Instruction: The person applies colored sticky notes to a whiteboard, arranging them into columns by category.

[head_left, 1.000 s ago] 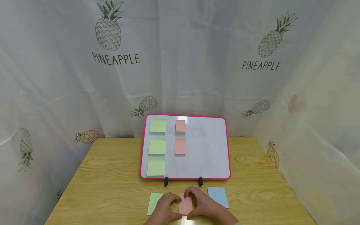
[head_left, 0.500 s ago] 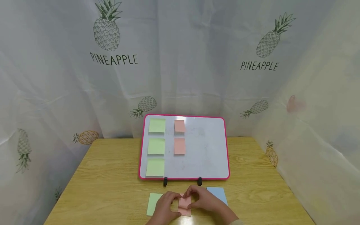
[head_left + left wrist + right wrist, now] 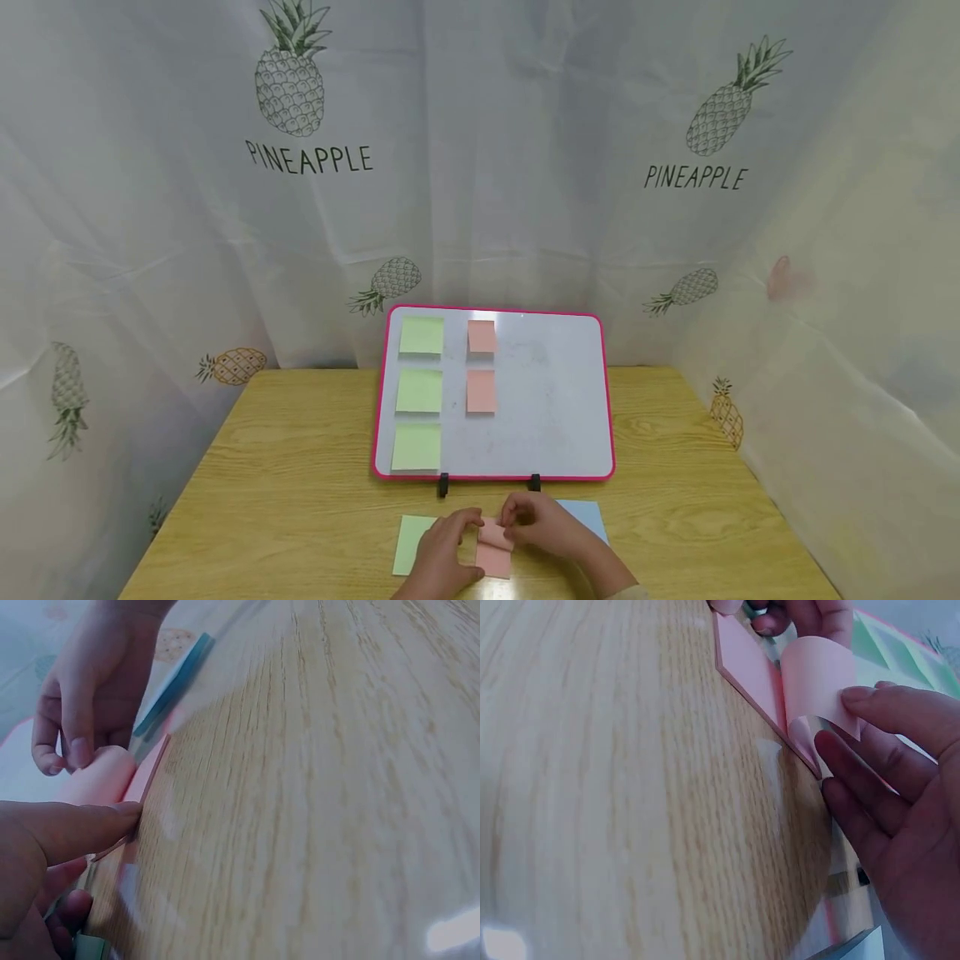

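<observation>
A pink sticky note pad lies on the table at the bottom middle of the head view. My left hand holds it in place, thumb at its near corner and fingers at its far edge. From that pad a top sheet, a pink sticky note, curls upward, its far end still joined. My right hand pinches the loose edge of this sheet between thumb and fingers, as the right wrist view shows. A green sticky note pad sits left of the pink one, partly behind my left hand. Partly covered by my right hand is a blue pad.
Behind the pads a whiteboard with a pink rim leans back on black feet. Green notes form its left column, with two pink notes beside them. A pineapple-print curtain surrounds the wooden table.
My right hand has lifted the pink note's near edge off the pad and curled it away toward the board. My left hand has stayed at the pad.
</observation>
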`<state>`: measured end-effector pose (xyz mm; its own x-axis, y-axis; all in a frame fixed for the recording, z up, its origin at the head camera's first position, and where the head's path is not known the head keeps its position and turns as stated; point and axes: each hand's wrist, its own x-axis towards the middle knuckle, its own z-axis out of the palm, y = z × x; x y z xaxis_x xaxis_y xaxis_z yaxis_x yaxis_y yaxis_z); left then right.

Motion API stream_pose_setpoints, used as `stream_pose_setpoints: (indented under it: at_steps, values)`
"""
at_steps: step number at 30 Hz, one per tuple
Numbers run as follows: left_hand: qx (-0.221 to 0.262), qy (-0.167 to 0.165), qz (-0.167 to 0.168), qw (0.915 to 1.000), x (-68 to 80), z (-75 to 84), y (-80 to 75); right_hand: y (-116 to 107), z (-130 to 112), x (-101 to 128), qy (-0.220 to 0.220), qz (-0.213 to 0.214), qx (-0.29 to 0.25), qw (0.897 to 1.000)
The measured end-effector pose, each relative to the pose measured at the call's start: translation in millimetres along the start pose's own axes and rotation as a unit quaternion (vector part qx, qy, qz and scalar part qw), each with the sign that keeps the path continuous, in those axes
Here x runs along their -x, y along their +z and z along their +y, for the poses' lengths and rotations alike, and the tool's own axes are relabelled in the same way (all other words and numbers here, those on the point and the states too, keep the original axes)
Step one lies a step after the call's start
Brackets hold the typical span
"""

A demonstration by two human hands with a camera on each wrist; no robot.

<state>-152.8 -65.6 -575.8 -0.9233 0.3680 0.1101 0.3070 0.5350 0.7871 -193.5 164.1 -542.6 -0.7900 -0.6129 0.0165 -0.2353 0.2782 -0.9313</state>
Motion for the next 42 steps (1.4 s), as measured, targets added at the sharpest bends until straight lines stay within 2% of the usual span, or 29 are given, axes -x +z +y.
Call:
stream_pose_setpoints:
  at_steps: [7, 13, 19, 26, 33, 37, 42]
  values:
    - [0.004, -0.018, -0.017, 0.9997, -0.5, -1.2, -0.7, -9, 2, -4, -0.006, 0.029, 0.019, 0.999]
    - [-0.007, 0.002, -0.009, 0.9999, 0.7, -0.8, -2.2, -17, 4, -12, -0.006, 0.036, 0.011, 0.999]
    - [-0.002, 0.010, -0.009, 0.9999, 1.2, 0.6, -4.0, -21, 2, -18, -0.003, 0.047, 0.025, 0.999]
    - [-0.034, 0.033, -0.017, 0.9987, 0.4, 0.1, -2.5, -21, -1, -22, 0.017, 0.053, 0.031, 0.998]
    - [-0.050, 0.043, -0.017, 0.9976, 1.0, 2.2, -3.2, -24, -2, -24, 0.007, 0.040, 0.026, 0.999]
    - [-0.054, 0.038, -0.022, 0.9976, 0.2, 0.1, -2.3, -24, -5, -26, 0.015, 0.040, 0.014, 0.999]
    - [-0.056, 0.030, -0.026, 0.9976, 0.3, -0.4, -1.0, -23, -4, -26, 0.028, 0.065, 0.022, 0.997]
